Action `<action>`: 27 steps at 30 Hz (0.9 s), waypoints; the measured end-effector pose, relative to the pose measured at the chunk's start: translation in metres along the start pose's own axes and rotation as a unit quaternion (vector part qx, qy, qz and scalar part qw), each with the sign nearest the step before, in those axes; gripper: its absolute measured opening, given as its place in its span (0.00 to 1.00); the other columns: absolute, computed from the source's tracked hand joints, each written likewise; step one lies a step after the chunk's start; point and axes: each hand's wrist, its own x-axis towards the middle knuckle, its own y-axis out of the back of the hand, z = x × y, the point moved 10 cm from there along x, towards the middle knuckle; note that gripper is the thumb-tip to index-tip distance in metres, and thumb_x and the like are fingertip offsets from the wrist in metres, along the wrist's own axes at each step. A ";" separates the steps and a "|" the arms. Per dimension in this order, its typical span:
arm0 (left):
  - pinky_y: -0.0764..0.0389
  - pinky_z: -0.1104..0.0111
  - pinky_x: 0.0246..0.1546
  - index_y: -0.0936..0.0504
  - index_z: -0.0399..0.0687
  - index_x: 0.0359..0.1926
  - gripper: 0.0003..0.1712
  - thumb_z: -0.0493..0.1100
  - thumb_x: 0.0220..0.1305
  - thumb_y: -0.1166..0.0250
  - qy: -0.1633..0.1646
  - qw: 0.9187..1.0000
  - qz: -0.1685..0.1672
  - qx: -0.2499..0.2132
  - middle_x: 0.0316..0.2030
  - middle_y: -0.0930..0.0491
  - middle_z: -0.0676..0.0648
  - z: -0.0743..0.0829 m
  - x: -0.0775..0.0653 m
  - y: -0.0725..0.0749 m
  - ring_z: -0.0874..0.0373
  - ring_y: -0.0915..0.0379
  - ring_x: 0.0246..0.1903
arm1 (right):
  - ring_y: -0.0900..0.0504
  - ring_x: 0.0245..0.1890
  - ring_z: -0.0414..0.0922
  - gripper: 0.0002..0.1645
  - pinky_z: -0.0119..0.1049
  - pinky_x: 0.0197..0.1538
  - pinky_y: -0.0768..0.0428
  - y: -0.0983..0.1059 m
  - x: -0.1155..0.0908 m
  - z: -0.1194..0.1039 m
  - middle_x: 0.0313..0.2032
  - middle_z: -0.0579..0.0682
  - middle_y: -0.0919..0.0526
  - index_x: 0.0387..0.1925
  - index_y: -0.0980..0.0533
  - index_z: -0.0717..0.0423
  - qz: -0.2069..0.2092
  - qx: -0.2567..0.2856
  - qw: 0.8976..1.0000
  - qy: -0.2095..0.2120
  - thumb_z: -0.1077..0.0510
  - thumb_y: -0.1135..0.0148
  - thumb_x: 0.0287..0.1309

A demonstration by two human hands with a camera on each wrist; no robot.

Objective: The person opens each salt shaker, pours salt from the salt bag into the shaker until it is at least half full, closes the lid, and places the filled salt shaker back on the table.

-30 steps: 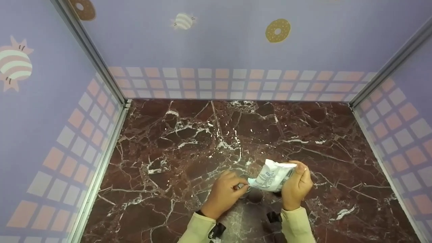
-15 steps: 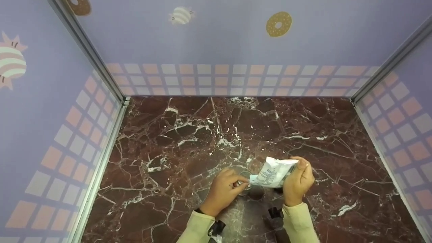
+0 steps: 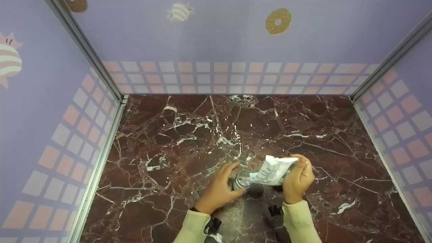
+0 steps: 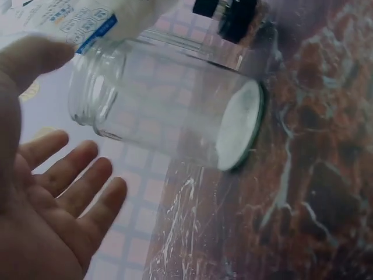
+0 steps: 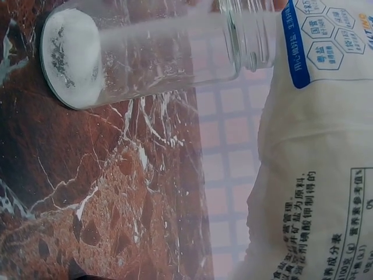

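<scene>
One jar (image 4: 169, 87) stands upright on the surface (image 3: 158, 202), just right of the left hand (image 3: 217, 190), whose fingers are extended and spread; contact cannot be confirmed. The right hand (image 3: 298, 179), farther off, grips the bag (image 3: 274, 172), tilted down leftward, its lower end at the jar's mouth. White powder (image 4: 240, 125) covers the jar's bottom; the bag's contents are hidden.

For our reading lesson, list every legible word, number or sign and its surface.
"国营": hexagon on the white packet.
"粤盐": another hexagon on it.
"用心做好盐": its blue strip.
"营养素参考值%": its nutrition panel.
"100克 (g)": same panel.
"(kJ)": same panel.
Other packet print: cut off, too small or blurred.
</scene>
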 end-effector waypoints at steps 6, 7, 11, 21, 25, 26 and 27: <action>0.32 0.51 0.72 0.32 0.63 0.74 0.49 0.53 0.53 0.20 0.018 0.999 -0.026 0.007 0.73 0.30 0.50 -0.005 0.003 -0.012 0.52 0.34 0.70 | 0.22 0.16 0.36 0.27 0.24 0.18 0.27 0.002 0.002 -0.001 0.23 0.48 0.14 0.33 0.27 0.84 0.008 -0.006 1.000 0.009 0.60 0.53 0.80; 0.31 0.52 0.71 0.30 0.63 0.73 0.48 0.53 0.53 0.20 0.019 1.000 -0.023 0.008 0.72 0.29 0.51 -0.005 0.003 -0.012 0.53 0.32 0.69 | 0.23 0.16 0.35 0.27 0.24 0.18 0.28 0.002 0.003 -0.001 0.23 0.48 0.14 0.33 0.27 0.85 0.008 -0.007 1.000 0.011 0.61 0.54 0.80; 0.26 0.53 0.67 0.26 0.64 0.70 0.43 0.50 0.52 0.19 0.028 1.000 -0.007 0.005 0.68 0.25 0.54 -0.007 0.005 -0.011 0.55 0.26 0.64 | 0.24 0.15 0.35 0.26 0.24 0.18 0.30 0.003 0.003 0.000 0.23 0.49 0.15 0.33 0.28 0.86 0.010 -0.004 1.000 0.013 0.62 0.54 0.80; 0.20 0.55 0.60 0.24 0.64 0.68 0.42 0.52 0.50 0.19 0.034 0.999 0.009 -0.006 0.62 0.21 0.56 -0.010 0.004 -0.010 0.56 0.22 0.57 | 0.22 0.16 0.37 0.27 0.26 0.18 0.27 0.004 0.003 0.000 0.24 0.51 0.15 0.33 0.27 0.84 0.019 0.002 1.000 0.011 0.60 0.52 0.80; 0.18 0.60 0.55 0.23 0.67 0.67 0.42 0.51 0.51 0.18 0.049 0.999 0.008 -0.011 0.61 0.21 0.57 -0.015 0.003 -0.011 0.59 0.21 0.53 | 0.22 0.15 0.37 0.26 0.25 0.18 0.27 0.003 0.001 -0.001 0.23 0.50 0.15 0.33 0.26 0.83 0.016 -0.009 1.000 0.011 0.60 0.53 0.80; 0.18 0.60 0.54 0.23 0.67 0.67 0.41 0.51 0.51 0.18 0.050 0.999 0.009 -0.012 0.60 0.20 0.56 -0.015 0.002 -0.011 0.59 0.21 0.53 | 0.22 0.15 0.37 0.26 0.26 0.18 0.27 0.002 0.001 -0.001 0.23 0.50 0.15 0.33 0.27 0.83 0.016 -0.004 1.000 0.009 0.60 0.53 0.80; 0.18 0.60 0.53 0.23 0.67 0.67 0.41 0.51 0.51 0.18 0.051 0.999 0.010 -0.013 0.59 0.20 0.56 -0.015 0.002 -0.011 0.59 0.21 0.52 | 0.21 0.15 0.38 0.26 0.26 0.18 0.26 0.002 0.001 -0.001 0.23 0.51 0.15 0.33 0.27 0.83 0.015 0.003 1.000 0.008 0.60 0.53 0.80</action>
